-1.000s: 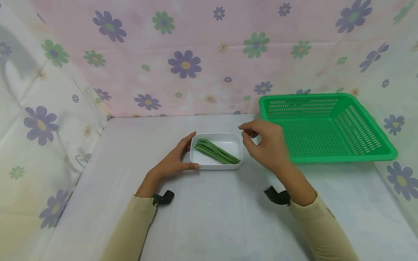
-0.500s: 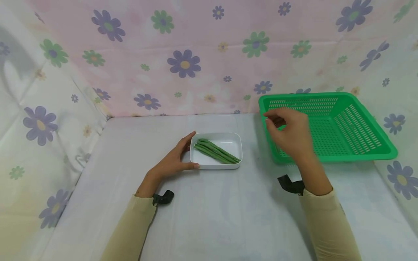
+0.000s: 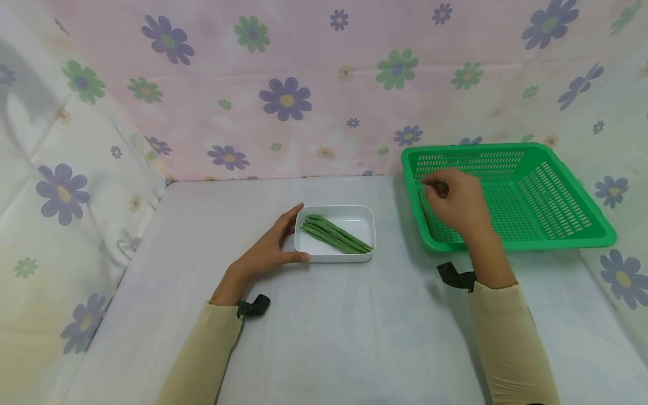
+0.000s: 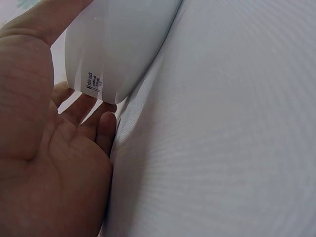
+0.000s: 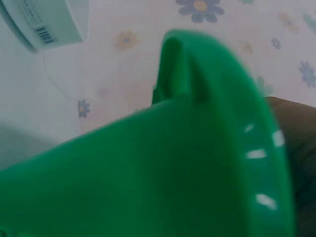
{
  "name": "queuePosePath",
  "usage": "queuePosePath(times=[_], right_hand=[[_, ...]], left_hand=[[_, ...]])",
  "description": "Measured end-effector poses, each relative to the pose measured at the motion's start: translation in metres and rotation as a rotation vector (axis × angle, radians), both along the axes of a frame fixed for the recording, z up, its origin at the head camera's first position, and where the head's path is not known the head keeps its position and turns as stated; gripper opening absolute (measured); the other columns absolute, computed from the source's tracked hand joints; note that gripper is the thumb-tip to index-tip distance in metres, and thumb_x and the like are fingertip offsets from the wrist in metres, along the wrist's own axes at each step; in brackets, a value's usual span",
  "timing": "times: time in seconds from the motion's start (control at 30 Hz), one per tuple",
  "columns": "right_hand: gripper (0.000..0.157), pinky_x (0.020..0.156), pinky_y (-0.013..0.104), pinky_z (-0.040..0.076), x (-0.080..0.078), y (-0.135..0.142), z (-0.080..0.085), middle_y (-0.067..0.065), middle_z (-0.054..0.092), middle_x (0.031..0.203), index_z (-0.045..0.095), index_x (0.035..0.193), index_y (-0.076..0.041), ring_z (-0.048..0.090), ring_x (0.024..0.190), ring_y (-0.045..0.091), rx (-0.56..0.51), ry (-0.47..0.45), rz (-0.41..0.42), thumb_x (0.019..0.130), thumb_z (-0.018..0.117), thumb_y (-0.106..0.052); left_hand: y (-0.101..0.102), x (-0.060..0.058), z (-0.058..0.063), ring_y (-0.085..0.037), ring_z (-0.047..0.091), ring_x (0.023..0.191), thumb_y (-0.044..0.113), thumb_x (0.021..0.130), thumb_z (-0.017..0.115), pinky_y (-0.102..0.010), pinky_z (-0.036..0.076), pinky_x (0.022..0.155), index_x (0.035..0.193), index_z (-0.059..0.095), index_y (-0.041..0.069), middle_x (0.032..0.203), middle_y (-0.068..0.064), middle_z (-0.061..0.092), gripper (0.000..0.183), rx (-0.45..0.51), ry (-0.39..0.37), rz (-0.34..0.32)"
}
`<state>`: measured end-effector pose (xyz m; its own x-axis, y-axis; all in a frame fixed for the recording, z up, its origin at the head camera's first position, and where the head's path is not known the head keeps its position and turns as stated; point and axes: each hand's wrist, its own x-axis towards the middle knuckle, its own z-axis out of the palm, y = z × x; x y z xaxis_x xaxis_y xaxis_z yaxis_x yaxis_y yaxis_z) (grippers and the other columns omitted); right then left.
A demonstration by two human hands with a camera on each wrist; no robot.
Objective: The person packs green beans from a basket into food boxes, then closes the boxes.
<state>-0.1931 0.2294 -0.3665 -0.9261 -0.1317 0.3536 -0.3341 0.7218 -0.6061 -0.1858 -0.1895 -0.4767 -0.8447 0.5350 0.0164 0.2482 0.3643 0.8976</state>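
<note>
A small white rectangular dish (image 3: 341,259) stands on the table with several green beans (image 3: 334,234) lying slantwise in it. My left hand (image 3: 270,247) holds the dish at its left end, thumb at the front and fingers at the back. The left wrist view has those fingers against the white wall (image 4: 113,44). My right hand (image 3: 462,203) is over the left end of a green plastic basket (image 3: 547,246), fingers curled. One green bean (image 3: 424,209) shows just below its fingertips along the basket's left wall. Whether the fingers still pinch this bean is unclear.
The basket's near wall (image 5: 138,168) fills much of the right wrist view, partly hiding the hand. White cloth (image 3: 324,337) covers the table. A flowered curtain (image 3: 202,101) hangs behind and at both sides. Black cameras sit on both wrists.
My right hand has moved right from beside the dish to over the basket, then dipped slightly. A green bean has come into sight there. The left hand and dish have stayed put.
</note>
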Motion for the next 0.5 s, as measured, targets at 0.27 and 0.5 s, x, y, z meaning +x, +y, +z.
queuePosePath(times=[0.27, 0.5], right_hand=[[0.029, 0.084, 0.059, 0.057, -0.015, 0.012, -0.016, 0.029, 0.070, 0.118, 0.072, 0.124, 0.008, 0.068, 0.101, 0.043, 0.156, -0.218, 0.047, 0.105, 0.056, -0.006], [0.032, 0.091, 0.063, 0.053, -0.017, 0.014, -0.020, 0.034, 0.067, 0.122, 0.069, 0.124, 0.014, 0.062, 0.112, 0.050, 0.321, -0.337, 0.101, 0.101, 0.051, 0.002]], left_hand=[[0.000, 0.000, 0.000, -0.027, 0.040, 0.152, 0.022, 0.087, 0.092, -0.052, 0.027, 0.127, 0.171, 0.014, 0.037, 0.172, 0.002, 0.027, 0.115, -0.002, 0.000, 0.002], [0.002, -0.001, -0.001, -0.034, 0.037, 0.153, 0.012, 0.087, 0.090, -0.055, 0.026, 0.128, 0.171, 0.012, 0.033, 0.174, -0.008, 0.024, 0.117, 0.005, -0.010, 0.010]])
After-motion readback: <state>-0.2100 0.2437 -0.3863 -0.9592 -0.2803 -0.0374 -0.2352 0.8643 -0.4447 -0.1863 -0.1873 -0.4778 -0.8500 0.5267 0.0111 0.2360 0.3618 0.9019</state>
